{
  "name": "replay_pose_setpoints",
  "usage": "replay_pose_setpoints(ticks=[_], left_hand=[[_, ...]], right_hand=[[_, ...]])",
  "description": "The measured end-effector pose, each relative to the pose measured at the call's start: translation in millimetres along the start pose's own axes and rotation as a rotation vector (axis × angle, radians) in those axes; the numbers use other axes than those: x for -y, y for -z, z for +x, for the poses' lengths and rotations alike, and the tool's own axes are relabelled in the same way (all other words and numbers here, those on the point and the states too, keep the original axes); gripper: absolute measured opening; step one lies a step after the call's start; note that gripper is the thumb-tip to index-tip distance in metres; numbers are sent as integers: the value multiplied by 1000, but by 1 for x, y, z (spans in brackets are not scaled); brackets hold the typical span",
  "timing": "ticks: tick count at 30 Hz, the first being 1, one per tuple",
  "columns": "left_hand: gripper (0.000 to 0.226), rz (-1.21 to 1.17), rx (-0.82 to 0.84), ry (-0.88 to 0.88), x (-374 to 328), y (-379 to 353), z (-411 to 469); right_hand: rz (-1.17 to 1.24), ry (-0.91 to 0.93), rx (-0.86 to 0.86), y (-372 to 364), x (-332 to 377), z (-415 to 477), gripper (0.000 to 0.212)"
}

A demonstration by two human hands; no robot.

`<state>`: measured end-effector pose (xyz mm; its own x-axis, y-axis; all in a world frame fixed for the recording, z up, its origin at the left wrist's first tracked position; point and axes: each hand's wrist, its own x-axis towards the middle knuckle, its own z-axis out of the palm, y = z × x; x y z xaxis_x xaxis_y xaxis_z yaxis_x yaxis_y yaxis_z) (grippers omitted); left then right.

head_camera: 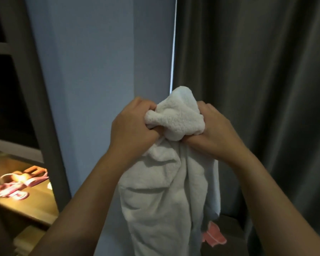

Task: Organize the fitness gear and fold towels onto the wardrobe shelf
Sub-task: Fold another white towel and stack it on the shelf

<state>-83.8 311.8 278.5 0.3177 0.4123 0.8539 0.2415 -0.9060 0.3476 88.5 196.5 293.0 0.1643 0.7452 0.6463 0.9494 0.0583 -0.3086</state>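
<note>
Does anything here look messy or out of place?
Yes. The white towel is bunched, not folded, gripped by the left hand and right hand. Tangled pink bands lie on the wooden shelf, and a pink cloth lies crumpled low down near the curtain.

Person's 2 upper limbs. Bare left forearm (pixel 85 191) and bare right forearm (pixel 264 183), uncovered from frame edge to wrist; bare left hand (pixel 131 126) and bare right hand (pixel 217 131), knuckles and thumbs showing.
</note>
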Motion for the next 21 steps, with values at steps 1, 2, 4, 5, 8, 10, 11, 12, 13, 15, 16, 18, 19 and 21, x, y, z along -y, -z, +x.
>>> replay_pose_setpoints(ticks=[1, 2, 4, 5, 8, 10, 11, 12, 13, 15, 16, 18, 19, 21], left_hand=[[19, 10, 24, 6, 6, 10, -3], [18, 25, 51, 15, 13, 20, -6], [18, 57, 101, 32, 30, 39, -12], [20, 69, 124, 42, 39, 49, -16], [30, 99, 181, 92, 68, 78, -25], [33, 97, 206, 108, 91, 99, -33], [32, 86, 213, 115, 103, 110, -36], [31, 74, 219, 123, 117, 122, -39], [28, 63, 224, 132, 132, 133, -42], [24, 51, 247, 155, 165, 154, -48], [24, 46, 259, 167, 181, 164, -50], [23, 40, 280, 186, 217, 183, -52], [21, 40, 292, 197, 235, 192, -53], [16, 33, 299, 216, 268, 211, -55]], right_hand=[[29, 11, 28, -5, 10, 0, 43], [63, 22, 59, -11, 18, 0, 41], [144, 30, 124, -29, 35, 1, 42], [192, 26, 154, -39, 42, 1, 44], [299, 22, 231, -76, 65, 4, 46], [332, 30, 272, -104, 83, 10, 45], [353, 39, 289, -118, 94, 14, 45], [374, 51, 298, -133, 104, 18, 47], [394, 60, 305, -148, 116, 23, 48], [423, 61, 325, -177, 138, 34, 47], [440, 59, 336, -192, 149, 40, 47], [457, 57, 353, -221, 170, 54, 47], [464, 52, 361, -237, 180, 60, 47], [490, 39, 379, -265, 201, 72, 45]])
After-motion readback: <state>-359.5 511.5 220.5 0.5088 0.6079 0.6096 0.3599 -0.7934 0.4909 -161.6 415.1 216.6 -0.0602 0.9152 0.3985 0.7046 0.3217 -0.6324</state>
